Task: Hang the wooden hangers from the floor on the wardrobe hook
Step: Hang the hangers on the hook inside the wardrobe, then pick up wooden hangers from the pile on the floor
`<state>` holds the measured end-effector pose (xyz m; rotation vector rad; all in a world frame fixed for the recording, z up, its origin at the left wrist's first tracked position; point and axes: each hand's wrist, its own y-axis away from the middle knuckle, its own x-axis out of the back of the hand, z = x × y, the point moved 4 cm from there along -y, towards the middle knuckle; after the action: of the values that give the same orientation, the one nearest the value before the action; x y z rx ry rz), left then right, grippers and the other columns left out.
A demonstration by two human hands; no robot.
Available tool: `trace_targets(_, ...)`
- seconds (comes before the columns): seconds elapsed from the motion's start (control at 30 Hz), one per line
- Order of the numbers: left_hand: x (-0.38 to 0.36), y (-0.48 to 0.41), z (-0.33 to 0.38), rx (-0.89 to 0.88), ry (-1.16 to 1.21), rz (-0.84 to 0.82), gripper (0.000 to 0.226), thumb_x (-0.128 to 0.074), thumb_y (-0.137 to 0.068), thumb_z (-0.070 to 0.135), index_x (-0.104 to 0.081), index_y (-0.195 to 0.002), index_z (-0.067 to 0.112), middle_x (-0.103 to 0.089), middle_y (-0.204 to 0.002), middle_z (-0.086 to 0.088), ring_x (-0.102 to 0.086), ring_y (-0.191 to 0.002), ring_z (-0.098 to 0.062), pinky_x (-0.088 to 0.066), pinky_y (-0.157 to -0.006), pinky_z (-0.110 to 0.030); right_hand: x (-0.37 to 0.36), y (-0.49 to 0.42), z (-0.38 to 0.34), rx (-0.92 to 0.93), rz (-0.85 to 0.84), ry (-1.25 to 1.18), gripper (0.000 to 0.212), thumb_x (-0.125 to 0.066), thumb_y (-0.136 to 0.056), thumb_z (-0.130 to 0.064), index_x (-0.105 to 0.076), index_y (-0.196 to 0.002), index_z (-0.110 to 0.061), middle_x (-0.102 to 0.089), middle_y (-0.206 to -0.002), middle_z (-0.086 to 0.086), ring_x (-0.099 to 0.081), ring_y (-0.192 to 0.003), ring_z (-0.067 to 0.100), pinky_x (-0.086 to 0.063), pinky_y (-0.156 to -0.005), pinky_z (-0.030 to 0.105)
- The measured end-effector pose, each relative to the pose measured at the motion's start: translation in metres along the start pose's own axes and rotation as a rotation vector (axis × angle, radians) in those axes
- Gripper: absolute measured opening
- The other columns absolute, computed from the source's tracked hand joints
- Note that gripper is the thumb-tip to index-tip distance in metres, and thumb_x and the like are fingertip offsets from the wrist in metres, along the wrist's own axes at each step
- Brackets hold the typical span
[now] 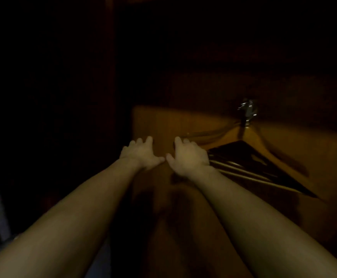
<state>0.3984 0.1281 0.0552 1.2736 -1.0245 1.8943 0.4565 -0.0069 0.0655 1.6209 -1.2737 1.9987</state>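
Both grips are spread apart and holding nothing: the left hand [141, 153] and right hand [190, 156] are reaching side by side, thumbs nearly touching, over the wooden floor [163, 121]. The wooden hangers [261, 157] are lying stacked just right of the right hand, with their metal hooks [248, 110] pointing away at the far end of the stack. The right wrist is covering the stack's near corner. The stack is loose, so a one-handed lift is likely letting hangers slide apart or hooks snag. Darkness is hiding everything beyond the hangers, the wardrobe hook included.
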Motion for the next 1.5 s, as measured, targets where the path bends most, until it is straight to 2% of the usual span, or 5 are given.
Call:
trace_targets(0.27,0.02,0.06,-0.088,0.036,-0.187,0.078,0.058,-0.046,-0.088,0.06,-0.045,-0.135,0.025,-0.054,-0.132,-0.005,-0.052,-0.118,-0.026,-0.045,-0.095,-0.044,-0.025,-0.005,-0.114,0.305,-0.047,-0.175,0.043,-0.043,-0.099,-0.05,-0.048,-0.128,-0.018,-0.059,-0.121,0.008,-0.059,-0.107,0.028,-0.052,-0.08,0.042)
trace_targets(0.5,0.03,0.147,-0.182,0.497,-0.179,0.029,0.073,-0.037,-0.087,0.074,-0.045,-0.139,0.025,-0.049,-0.142,-0.009,-0.046,-0.129,-0.03,-0.041,-0.1,-0.046,-0.045,0.027,-0.189,0.571,-0.121,-0.248,0.047,-0.042,-0.097,-0.057,-0.056,-0.121,-0.019,-0.063,-0.115,0.007,-0.063,-0.101,0.028,-0.051,-0.079,0.041)
trace_targets(0.9,0.073,0.329,-0.271,1.003,-0.232,0.071,0.081,-0.036,-0.087,0.074,-0.03,-0.15,0.023,-0.038,-0.152,-0.011,-0.04,-0.136,-0.033,-0.038,-0.106,-0.05,-0.047,0.125,-0.338,0.947,-0.289,-0.378,0.056,-0.04,-0.095,-0.064,-0.054,-0.124,-0.019,-0.063,-0.117,0.008,-0.062,-0.103,0.03,-0.05,-0.08,0.041)
trace_targets(1.23,0.085,0.438,-0.351,1.128,-0.182,0.033,0.077,-0.037,-0.09,0.071,-0.029,-0.15,0.024,-0.036,-0.153,-0.013,-0.04,-0.136,-0.034,-0.038,-0.108,-0.053,-0.039,0.205,-0.46,1.089,-0.349,-0.38,0.063,-0.036,-0.095,-0.068,-0.051,-0.131,-0.019,-0.063,-0.119,0.009,-0.062,-0.102,0.028,-0.044,-0.071,0.037)
trace_targets(1.5,0.092,0.506,-0.436,1.121,-0.147,0.004,0.078,-0.037,-0.089,0.072,-0.034,-0.148,0.022,-0.041,-0.15,-0.014,-0.044,-0.133,-0.035,-0.041,-0.106,-0.052,-0.048,0.268,-0.558,1.111,-0.498,-0.39,0.062,-0.038,-0.095,-0.067,-0.052,-0.131,-0.018,-0.063,-0.122,0.01,-0.061,-0.105,0.029,-0.048,-0.077,0.038)
